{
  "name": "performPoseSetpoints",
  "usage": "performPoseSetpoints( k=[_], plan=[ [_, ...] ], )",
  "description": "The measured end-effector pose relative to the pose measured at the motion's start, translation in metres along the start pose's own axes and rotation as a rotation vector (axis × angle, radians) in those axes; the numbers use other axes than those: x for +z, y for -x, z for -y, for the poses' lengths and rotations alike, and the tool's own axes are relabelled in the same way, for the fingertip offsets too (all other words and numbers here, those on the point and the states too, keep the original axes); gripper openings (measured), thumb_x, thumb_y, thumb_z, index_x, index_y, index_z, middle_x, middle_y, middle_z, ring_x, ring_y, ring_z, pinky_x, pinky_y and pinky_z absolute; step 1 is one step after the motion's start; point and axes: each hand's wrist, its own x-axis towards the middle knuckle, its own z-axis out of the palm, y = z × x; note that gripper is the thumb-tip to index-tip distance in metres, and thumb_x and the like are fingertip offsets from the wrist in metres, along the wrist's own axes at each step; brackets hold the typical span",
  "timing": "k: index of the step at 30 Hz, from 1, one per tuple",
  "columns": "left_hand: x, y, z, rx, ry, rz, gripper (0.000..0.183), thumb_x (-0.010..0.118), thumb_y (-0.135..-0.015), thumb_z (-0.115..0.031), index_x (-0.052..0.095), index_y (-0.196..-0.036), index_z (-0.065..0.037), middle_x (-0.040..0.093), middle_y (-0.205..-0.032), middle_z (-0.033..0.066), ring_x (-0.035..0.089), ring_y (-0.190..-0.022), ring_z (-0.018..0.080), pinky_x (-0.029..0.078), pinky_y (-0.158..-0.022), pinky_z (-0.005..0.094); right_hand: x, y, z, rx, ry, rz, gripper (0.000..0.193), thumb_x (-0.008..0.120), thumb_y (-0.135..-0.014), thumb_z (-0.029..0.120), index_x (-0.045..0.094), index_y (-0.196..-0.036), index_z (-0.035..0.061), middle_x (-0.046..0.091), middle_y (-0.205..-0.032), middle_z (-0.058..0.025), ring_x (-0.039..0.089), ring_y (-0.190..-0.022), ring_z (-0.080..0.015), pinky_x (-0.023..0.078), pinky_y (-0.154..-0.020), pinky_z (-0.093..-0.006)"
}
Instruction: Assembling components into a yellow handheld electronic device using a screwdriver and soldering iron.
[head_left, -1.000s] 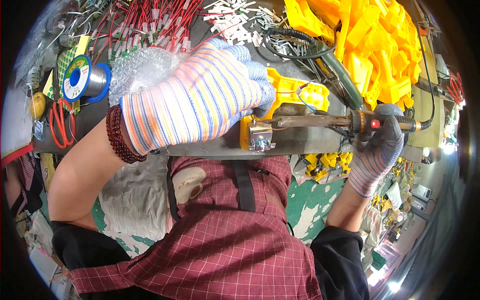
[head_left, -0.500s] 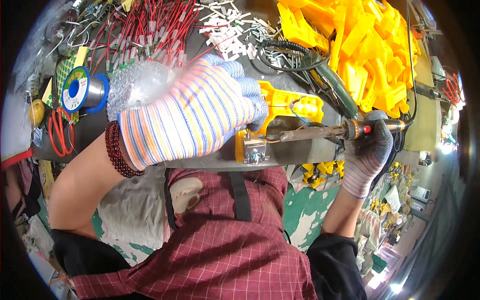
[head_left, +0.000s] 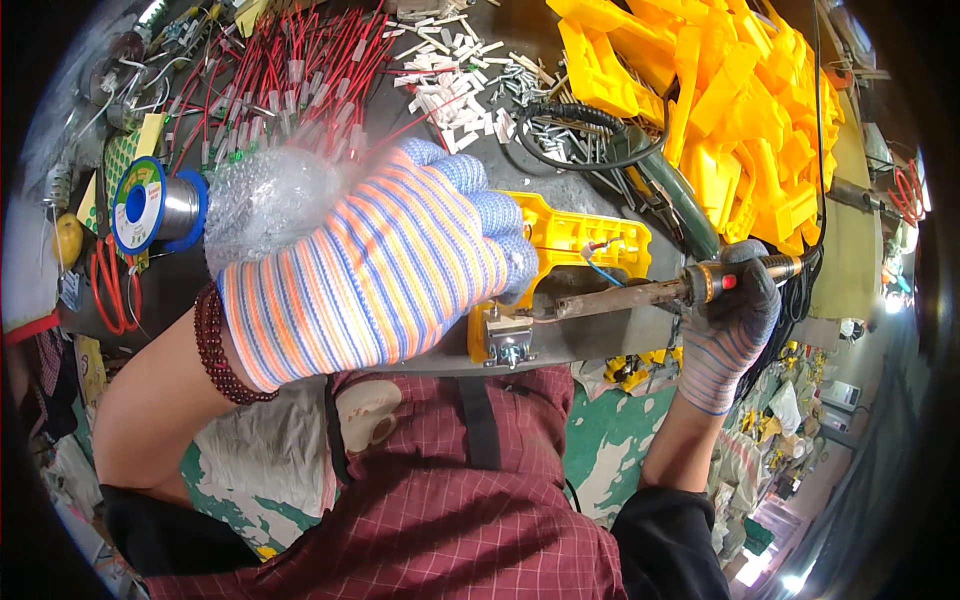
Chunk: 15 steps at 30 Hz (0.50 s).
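Observation:
My left hand [head_left: 380, 265], in a striped knit glove, is closed over the left side of a yellow plastic housing [head_left: 590, 235]. Its fingertips are hidden, so what they pinch cannot be made out; a thin red wire shows beyond the knuckles. My right hand [head_left: 735, 325], gloved too, wraps round the handle of a soldering iron [head_left: 625, 299]. The iron points left, its tip close to a shiny metal part [head_left: 508, 340] at the housing's near end, beside my left fingertips. Inside the housing lie a small red component and a blue wire.
A solder spool [head_left: 160, 205] and orange-handled scissors [head_left: 110, 285] lie at the left, near bubble wrap [head_left: 270, 195]. Red wires [head_left: 320, 65], white sleeves [head_left: 450, 100] and metal pins are heaped behind. A green tool [head_left: 670, 195] with a looped cord lies before piled yellow housings [head_left: 740, 110].
The view has shifted, so the bench and both hands sit a little lower in the picture. Both hands keep their grip, and the iron stays at the metal part.

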Motion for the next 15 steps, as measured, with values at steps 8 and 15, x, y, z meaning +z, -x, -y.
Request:
performPoseSetpoints(
  k=[8,15],
  plan=[
    [-0.007,-0.004,-0.001,-0.014,-0.013,0.109,0.019,0.067,-0.071,-0.019,0.071,-0.090,-0.016,0.064,-0.094,0.0048,0.060,-0.090,0.0282,0.044,-0.080,0.0447,-0.023,-0.007,0.000,0.073,-0.189,0.358,0.032,0.055,-0.096,0.025,0.058,-0.118,0.0018,0.062,-0.114,-0.0083,0.064,-0.100,-0.0212,0.053,-0.090,-0.0374],
    [-0.010,-0.004,-0.002,-0.032,0.007,0.092,0.020,0.067,-0.073,-0.019,0.071,-0.092,-0.018,0.064,-0.096,0.0042,0.060,-0.090,0.0282,0.044,-0.082,0.0450,-0.014,-0.002,-0.001,0.046,-0.173,0.225,0.029,0.054,-0.096,0.023,0.058,-0.115,0.0022,0.062,-0.110,-0.0082,0.064,-0.098,-0.0205,0.053,-0.088,-0.0363]
  ],
)
